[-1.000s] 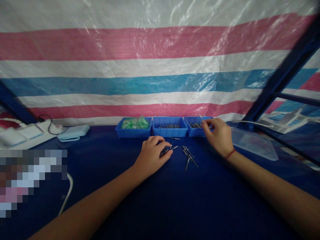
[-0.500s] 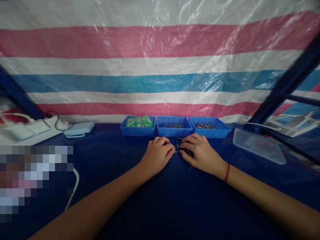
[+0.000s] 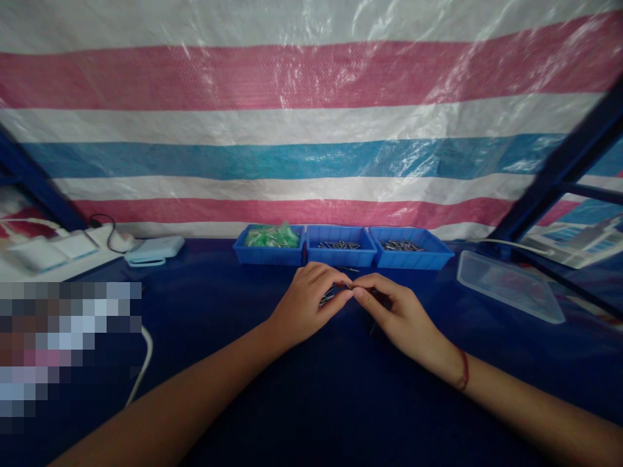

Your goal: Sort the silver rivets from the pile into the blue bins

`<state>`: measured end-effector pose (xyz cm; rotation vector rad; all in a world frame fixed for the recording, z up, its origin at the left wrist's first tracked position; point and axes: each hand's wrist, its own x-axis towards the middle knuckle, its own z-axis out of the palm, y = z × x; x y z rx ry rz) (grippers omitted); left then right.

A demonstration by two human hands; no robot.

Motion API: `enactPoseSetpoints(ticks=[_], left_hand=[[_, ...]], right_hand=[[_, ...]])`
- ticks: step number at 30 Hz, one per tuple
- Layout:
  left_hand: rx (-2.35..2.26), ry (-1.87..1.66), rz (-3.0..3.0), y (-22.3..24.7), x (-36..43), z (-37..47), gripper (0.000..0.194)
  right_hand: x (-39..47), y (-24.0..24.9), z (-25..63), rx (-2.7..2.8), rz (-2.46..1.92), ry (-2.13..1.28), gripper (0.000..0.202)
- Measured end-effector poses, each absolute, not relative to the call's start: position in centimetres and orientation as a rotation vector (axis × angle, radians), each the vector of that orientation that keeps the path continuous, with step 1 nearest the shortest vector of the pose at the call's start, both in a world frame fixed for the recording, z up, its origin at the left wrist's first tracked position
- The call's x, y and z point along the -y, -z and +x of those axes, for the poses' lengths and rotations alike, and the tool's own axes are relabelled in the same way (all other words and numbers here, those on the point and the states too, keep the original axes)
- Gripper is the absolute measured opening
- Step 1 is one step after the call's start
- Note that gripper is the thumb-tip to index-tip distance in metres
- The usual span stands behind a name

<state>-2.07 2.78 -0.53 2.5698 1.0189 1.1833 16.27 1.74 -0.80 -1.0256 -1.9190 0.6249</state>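
My left hand (image 3: 311, 295) and my right hand (image 3: 394, 308) meet at the fingertips over the dark blue table (image 3: 311, 402). Thumb and forefinger of each are pinched together on a small dark piece (image 3: 349, 287), too small to identify. Several thin metal pieces (image 3: 326, 297) show on the table behind my left thumb. Another thin metal piece (image 3: 348, 268) lies just beyond the hands. Something dark is partly hidden under my right hand.
Three blue bins stand at the back: a left one (image 3: 270, 257) with green plastic packets, a middle one (image 3: 341, 257) and a right one (image 3: 413, 260) with metal pieces. A clear lid (image 3: 509, 285) lies right; a light blue device (image 3: 156, 250) and power strip (image 3: 109, 241) are left.
My two hands have come together, fingertip to fingertip, where they were slightly apart. The right wrist has shifted a little right and nearer, and more metal pieces show beside my left thumb.
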Motion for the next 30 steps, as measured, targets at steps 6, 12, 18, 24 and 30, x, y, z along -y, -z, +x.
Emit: enactPoseSetpoints(ticks=[6,12,18,24,30], left_hand=[[-0.902,-1.288,2.492,0.28,-2.71,-1.98,0.009],[-0.909,-1.328,2.446,0.46,-2.85,-1.94,0.01],[-0.909,-1.338,2.447,0.34,-2.76,-1.93,0.011],[-1.031,-1.282,2.413,0.66,-3.06,-2.0,0.012],[-0.987,-1.163,2.503,0.41,-2.87,-1.98,0.015]], right_hand=[[-1.22,0.91,15.94,1.946,-0.969,-0.623,0.015],[-1.09,0.78,16.04,2.015,-0.974,-0.386,0.011],[-1.35,0.98,16.06,2.019,-0.986,-0.324,0.009],[-1.33,0.82,16.18,1.898,-0.994,-0.33,0.01],[-0.92,0.09,16.31,1.949,-0.919,-0.165,0.005]])
